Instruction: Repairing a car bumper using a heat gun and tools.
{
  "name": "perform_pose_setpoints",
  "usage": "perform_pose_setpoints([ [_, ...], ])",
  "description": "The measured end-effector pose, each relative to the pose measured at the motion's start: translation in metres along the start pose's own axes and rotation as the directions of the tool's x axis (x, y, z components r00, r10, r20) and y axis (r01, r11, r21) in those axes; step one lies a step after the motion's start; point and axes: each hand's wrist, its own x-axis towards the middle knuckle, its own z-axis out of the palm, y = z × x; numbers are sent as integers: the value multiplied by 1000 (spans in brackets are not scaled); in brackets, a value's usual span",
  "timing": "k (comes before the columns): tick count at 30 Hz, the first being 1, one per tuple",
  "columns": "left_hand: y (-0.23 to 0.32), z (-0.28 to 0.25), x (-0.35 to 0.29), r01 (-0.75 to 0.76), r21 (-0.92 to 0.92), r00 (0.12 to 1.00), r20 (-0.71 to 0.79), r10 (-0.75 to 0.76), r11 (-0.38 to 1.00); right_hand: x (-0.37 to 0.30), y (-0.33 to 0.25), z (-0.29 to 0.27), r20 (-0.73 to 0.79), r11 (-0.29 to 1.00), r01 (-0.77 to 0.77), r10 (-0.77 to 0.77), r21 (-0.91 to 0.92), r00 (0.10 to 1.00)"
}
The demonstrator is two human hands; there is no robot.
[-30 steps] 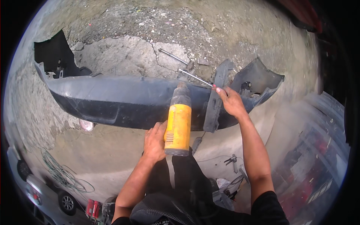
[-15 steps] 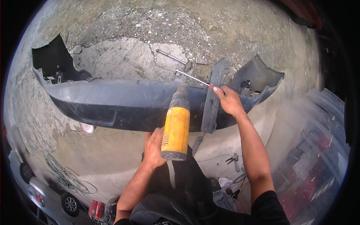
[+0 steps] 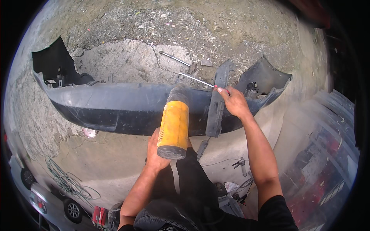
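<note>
A dark grey car bumper (image 3: 127, 101) lies across the ground in front of me. My left hand (image 3: 155, 157) is wrapped round the handle of a yellow heat gun (image 3: 173, 125), its dark nozzle over the bumper's upper edge. The grip itself is hidden under the gun body. In my right hand (image 3: 232, 101) is a screwdriver (image 3: 196, 80) with a long metal shaft and some red at the handle. Its tip points left, close to a small tab on the bumper's far edge. A long grey plastic strip (image 3: 216, 109) lies crosswise over the bumper, beneath my right hand.
Beyond the bumper, a metal rod tool (image 3: 174, 59) rests on broken concrete. Green hose (image 3: 63, 179) is coiled at lower left near a silver car (image 3: 50, 204). A clear plastic sheet (image 3: 316, 154) covers something on the right. A clamp-like tool (image 3: 241, 165) lies behind the bumper's right half.
The heat gun has shifted left and slightly farther away, its nozzle nearer the screwdriver's tip. The screwdriver and my right hand have moved only slightly left.
</note>
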Motion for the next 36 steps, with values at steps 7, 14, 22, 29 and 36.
perform_pose_setpoints([
  [7,-2,-1,1,30,-49,1000,2,-30,998,-1,-1,-2,-11,1000,2,-2,28,1000],
  [14,-5,-1,-4,54,52,993,105,-59,997,-3,0,0,-3,1000,-13,13,24,1000],
  [22,-1,0,-7,-29,154,993,120,11,988,-4,-2,2,-37,999,-5,7,32,999],
  [29,-6,1,-7,78,74,991,99,-85,994,-4,2,4,-75,1000,6,-5,19,997],
  [36,-24,4,-12,41,173,996,68,-53,984,-3,1,5,-32,999,-24,25,39,999],
])
